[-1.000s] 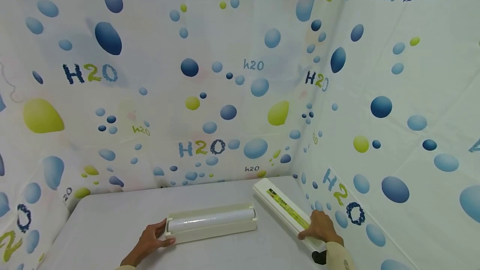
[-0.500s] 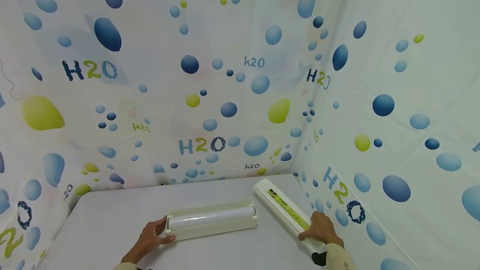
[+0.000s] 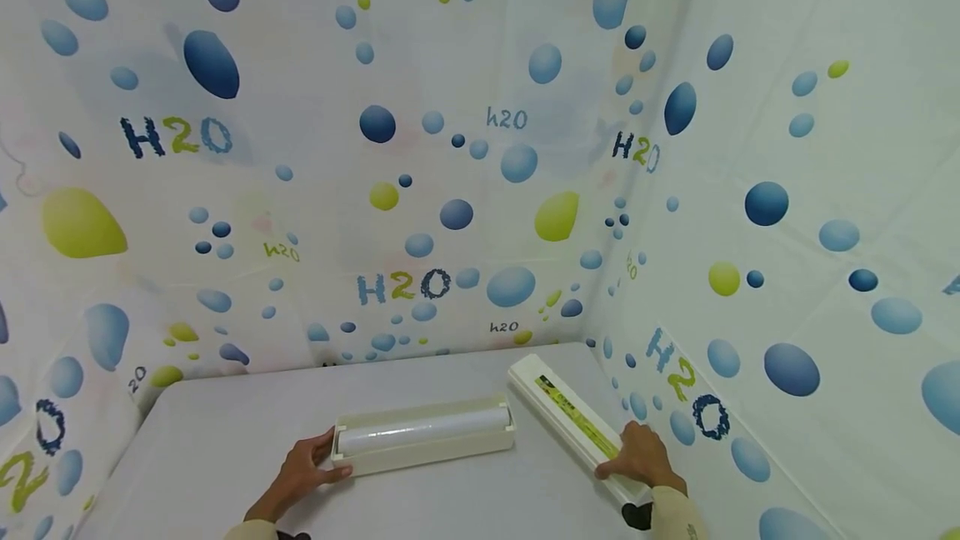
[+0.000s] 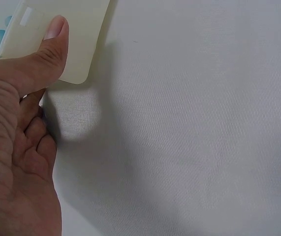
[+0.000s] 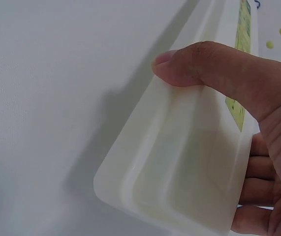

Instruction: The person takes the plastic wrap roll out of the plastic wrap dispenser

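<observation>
Cream plastic, seemingly stiff and fairly thin, is used for both pieces; an open box (image 3: pixel 435 456) is set crosswise near the middle of the white-covered table (image 3: pixel 225 423), and a long lid (image 3: pixel 564 423) with a yellow-green label (image 3: pixel 576 417) is slanted to its right, its far end nearer the box, the two apart. By the left hand (image 3: pixel 306 469) the box is gripped at its left end, thumb on the near corner; by the right hand (image 3: pixel 641 457) the lid is grasped toward its near end, thumb over the left edge, fingers along the right side; whether the lid is fully borne by the table cannot be told. Most weight is likely given to the box by the glossy roll (image 3: pixel 423 432) inside; the lid should be felt as light, perhaps slightly flexible and slippery. Best hold would probably be found on the box's rigid end walls; the roll is better left unpressed, since it might be turned or creased; the lid is best pinched across both long edges.
</observation>
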`<state>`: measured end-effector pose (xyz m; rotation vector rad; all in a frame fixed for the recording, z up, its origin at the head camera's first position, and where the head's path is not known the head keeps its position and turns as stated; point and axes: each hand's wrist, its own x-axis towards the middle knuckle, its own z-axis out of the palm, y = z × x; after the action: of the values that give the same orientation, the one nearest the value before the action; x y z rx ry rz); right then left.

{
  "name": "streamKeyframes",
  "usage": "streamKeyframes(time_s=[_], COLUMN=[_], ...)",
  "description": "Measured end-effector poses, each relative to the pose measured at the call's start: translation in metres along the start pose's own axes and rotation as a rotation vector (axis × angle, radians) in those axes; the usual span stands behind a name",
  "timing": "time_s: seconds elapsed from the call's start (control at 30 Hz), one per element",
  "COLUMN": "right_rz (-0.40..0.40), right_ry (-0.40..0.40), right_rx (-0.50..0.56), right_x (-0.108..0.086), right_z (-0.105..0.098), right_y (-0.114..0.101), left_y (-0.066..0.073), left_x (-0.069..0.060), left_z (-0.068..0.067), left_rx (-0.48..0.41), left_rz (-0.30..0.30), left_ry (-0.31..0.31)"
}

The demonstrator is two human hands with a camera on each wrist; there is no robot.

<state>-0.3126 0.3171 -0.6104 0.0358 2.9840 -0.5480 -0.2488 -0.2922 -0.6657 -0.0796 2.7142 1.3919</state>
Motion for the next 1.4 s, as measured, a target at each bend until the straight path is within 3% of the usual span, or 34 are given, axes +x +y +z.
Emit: streamKeyframes(time_s=[0.4, 0.53, 1.1, 1.4], right_rz=[0.018, 0.017, 0.009, 0.018], right_ry=[-0.021, -0.016, -0.018, -0.023], right_rx=[0.003, -0.001, -0.044, -0.045], right_x=[-0.008, -0.009, -0.015, -0.018], right_z=[0.004, 0.006, 0.009, 0.01], right_y=[0.003, 0.003, 0.005, 0.005], left_y=[-0.002, -0.002, -0.002, -0.002], left_x=[-0.001, -0.002, -0.001, -0.001], left_z=[0.0, -0.001, -0.002, -0.002], left_rx=[0.006, -0.004, 0.004, -0.008], left_rz=[0.023, 0.0, 0.022, 0.005], left_ry=[0.008, 0.005, 0.006, -0.001])
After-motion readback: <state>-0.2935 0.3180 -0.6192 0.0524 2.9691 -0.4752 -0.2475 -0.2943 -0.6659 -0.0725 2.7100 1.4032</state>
